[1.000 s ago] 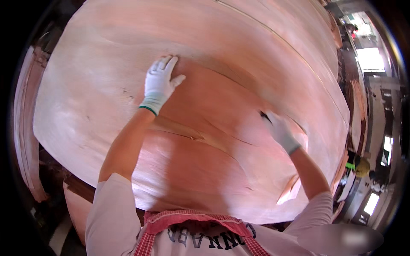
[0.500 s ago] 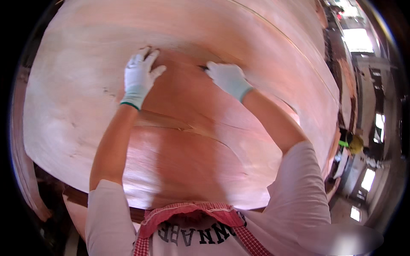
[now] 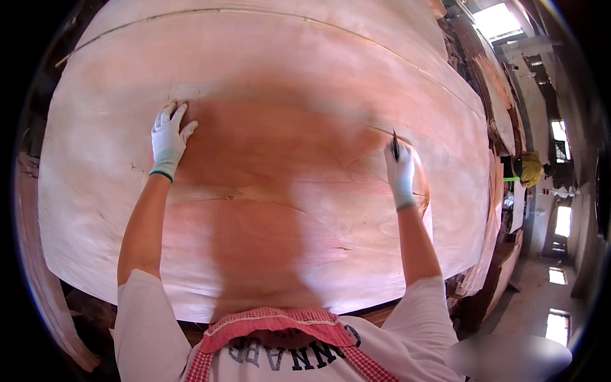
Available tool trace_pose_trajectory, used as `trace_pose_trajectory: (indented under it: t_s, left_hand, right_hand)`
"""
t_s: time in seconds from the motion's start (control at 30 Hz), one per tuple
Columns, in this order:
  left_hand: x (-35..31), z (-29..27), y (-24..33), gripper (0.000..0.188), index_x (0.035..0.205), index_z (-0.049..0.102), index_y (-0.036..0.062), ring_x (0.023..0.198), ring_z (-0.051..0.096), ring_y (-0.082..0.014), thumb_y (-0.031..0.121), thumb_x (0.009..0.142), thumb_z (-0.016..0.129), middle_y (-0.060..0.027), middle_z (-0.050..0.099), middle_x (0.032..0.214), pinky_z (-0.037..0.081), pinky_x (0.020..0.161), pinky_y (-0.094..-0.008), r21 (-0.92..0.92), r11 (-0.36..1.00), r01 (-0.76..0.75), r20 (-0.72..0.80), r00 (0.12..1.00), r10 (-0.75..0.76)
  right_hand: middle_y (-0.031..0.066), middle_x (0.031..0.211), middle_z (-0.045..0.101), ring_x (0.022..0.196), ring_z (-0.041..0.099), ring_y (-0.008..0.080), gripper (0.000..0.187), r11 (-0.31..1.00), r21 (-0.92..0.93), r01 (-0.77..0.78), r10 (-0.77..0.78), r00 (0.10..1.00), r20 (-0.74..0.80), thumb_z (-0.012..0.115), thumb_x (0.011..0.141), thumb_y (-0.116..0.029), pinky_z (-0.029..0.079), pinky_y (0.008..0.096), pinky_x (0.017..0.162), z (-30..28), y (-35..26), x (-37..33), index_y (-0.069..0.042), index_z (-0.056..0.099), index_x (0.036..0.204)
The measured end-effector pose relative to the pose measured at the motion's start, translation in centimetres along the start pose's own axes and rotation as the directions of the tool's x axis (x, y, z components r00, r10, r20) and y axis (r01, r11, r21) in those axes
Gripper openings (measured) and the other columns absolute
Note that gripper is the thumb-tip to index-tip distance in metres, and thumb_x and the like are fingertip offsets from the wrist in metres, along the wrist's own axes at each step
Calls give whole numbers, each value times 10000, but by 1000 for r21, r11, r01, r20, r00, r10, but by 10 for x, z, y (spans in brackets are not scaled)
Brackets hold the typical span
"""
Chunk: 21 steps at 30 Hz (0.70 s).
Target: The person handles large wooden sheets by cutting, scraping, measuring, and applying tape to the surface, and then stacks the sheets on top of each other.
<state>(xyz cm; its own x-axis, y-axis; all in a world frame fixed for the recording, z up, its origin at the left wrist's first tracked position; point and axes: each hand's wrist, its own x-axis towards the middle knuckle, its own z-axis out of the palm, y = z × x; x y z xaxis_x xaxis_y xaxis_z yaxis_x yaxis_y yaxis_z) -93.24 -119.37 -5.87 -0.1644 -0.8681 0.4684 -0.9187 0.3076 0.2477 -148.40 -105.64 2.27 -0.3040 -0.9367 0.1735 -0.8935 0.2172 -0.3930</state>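
A large pale reddish-brown sheet of wood veneer spreads out in front of me, with cracks and overlapping edges near its middle. My left hand, in a white glove with a green-edged cuff, rests on the veneer at the left, fingers apart. Farther right, my right hand, gloved as well, is closed around a slim dark pointed knife. The blade side points away from me, and its exact shape is hard to make out. Beside this hand, a curved veneer edge stands up from the surface.
A thin line like a cord or seam crosses the far part of the veneer. Stacked wood sheets lie beyond the right edge. A person in yellow is in the background at the right, near bright windows.
My right hand has swung right and nearer to me, and the knife now points away instead of left. My left hand stays on the veneer. The view has shifted.
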Motion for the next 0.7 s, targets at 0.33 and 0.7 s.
trace_pose_trajectory:
  t_s: [0.33, 0.7]
  left_hand:
    - [-6, 9, 55, 195, 1046, 546, 120, 743, 635, -238, 107, 851, 562, -60, 587, 1062, 534, 607, -381, 331, 940, -86, 145, 989, 40]
    - [-15, 2, 61, 211, 1024, 553, 80, 762, 636, -257, 60, 815, 572, -88, 594, 1039, 534, 622, -393, 242, 970, -37, 118, 993, 8]
  right_hand:
    - [224, 938, 660, 895, 645, 392, 306, 967, -251, 40, 66, 914, 400, 693, 797, -318, 510, 463, 791, 45, 23, 106, -74, 640, 974]
    - [148, 927, 648, 836, 638, 374, 185, 958, -196, 210, -258, 930, -261, 673, 819, -65, 520, 419, 703, -146, -149, -28, -85, 594, 985]
